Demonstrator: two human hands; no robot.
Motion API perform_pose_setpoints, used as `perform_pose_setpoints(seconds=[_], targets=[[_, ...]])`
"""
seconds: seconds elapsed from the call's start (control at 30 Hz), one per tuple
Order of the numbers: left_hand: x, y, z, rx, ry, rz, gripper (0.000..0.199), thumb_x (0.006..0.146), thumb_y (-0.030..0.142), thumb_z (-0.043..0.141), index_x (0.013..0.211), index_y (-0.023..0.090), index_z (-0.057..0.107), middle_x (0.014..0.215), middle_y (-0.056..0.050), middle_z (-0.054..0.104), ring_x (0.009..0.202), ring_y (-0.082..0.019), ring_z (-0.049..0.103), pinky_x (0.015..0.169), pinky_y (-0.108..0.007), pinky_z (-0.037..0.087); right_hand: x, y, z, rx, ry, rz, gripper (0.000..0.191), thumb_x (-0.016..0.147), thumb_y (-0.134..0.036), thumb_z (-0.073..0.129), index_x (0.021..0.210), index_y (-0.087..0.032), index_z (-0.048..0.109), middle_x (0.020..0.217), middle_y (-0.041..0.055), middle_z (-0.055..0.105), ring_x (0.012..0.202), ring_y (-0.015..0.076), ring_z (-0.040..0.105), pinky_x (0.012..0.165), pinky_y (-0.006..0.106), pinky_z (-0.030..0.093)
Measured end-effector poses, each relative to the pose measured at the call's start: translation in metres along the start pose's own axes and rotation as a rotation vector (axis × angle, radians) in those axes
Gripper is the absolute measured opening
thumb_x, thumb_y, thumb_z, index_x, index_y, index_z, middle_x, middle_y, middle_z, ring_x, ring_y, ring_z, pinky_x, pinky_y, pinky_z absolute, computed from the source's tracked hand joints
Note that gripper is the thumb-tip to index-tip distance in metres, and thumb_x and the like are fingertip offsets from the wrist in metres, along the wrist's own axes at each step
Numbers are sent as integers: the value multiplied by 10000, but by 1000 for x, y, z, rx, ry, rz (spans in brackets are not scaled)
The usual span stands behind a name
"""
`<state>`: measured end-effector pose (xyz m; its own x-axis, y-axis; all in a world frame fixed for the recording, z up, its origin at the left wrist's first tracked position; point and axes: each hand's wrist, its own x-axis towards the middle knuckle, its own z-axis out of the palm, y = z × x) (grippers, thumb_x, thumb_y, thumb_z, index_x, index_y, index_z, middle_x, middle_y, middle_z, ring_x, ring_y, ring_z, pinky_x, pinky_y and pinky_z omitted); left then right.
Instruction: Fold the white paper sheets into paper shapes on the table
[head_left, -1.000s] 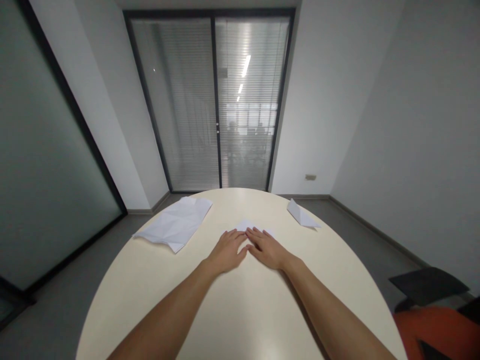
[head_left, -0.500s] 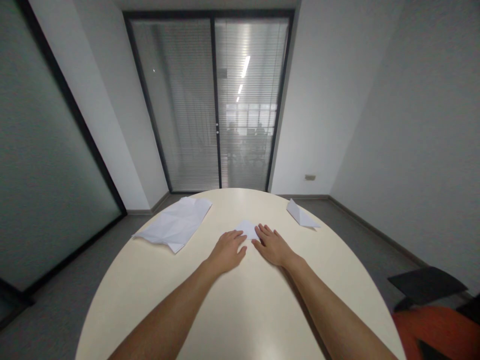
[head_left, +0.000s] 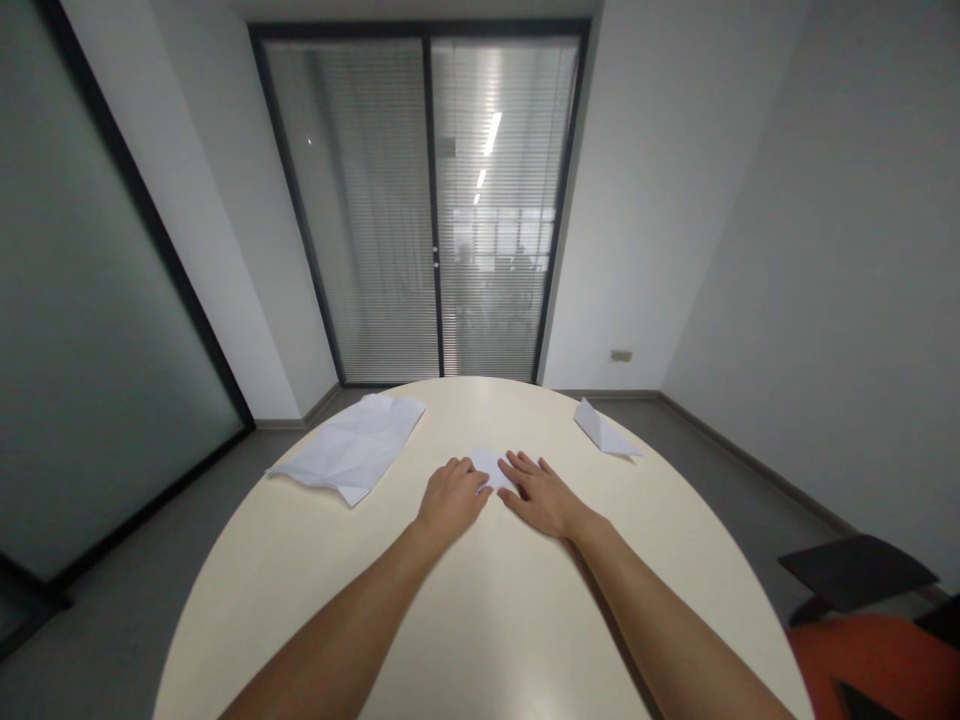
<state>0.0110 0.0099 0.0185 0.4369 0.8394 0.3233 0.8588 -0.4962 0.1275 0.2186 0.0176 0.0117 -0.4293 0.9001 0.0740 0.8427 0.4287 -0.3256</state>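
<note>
A small piece of white paper point(head_left: 489, 464) lies on the round cream table, between my two hands. My left hand point(head_left: 452, 497) is at its left side, fingers curled, with the index finger and thumb closed together at the paper's near left edge. Opposite it, my right hand point(head_left: 546, 494) rests palm down with fingers spread, the fingertips touching the paper's right side. Part of the paper is hidden under the fingers.
A large creased white sheet point(head_left: 360, 445) lies at the table's left edge. On the far right is a folded white paper point(head_left: 604, 430) with one corner raised. The table point(head_left: 480, 630) has a curved rim. An orange and black chair point(head_left: 870, 650) stands at the right.
My left hand has curled its fingers in around the paper's near left edge. My right hand has shifted slightly left, and the paper has moved slightly nearer and to the left.
</note>
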Motion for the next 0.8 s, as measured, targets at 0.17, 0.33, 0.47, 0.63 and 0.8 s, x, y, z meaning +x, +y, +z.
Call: perform_pose_setpoints(seconds=[0.17,0.33,0.47,0.63,0.8], targets=[[0,2,-2,26,-11,-4,307,1011,352,447,1125,247,712,1051,-83,659,1025,-235,581,897,-348,493,1,2,2,17,9,2,657,993,-537,376,1553,-194,333,1627,131,236,1518,296,171,1212,540,120],[1,3,-3,52,-5,6,326,1021,343,417,1075,234,719,1049,-80,672,998,-228,596,879,-342,500,1,2,1,24,34,2,617,1010,-508,355,1538,-189,366,1612,139,284,1510,292,205,1205,535,155],[1,3,-4,51,-13,-1,325,1025,340,406,1090,222,702,1064,-82,690,1000,-233,619,857,-348,511,1,-1,-1,20,46,-12,565,1020,-451,350,1510,-178,417,1587,146,342,1491,287,265,1194,528,207],[2,4,-7,31,-64,-55,324,1035,322,373,1094,229,678,1066,-80,697,980,-214,655,848,-342,511,3,-6,-5,18,107,-3,495,1018,-429,371,1415,-192,547,1510,128,475,1432,264,393,1183,475,273],[1,5,-9,46,-57,-72,289,1016,281,389,1090,233,664,1050,-74,695,940,-219,672,811,-344,513,1,-12,-11,19,193,21,450,1014,-476,379,1247,-225,671,1352,89,637,1262,238,575,1059,355,427]])
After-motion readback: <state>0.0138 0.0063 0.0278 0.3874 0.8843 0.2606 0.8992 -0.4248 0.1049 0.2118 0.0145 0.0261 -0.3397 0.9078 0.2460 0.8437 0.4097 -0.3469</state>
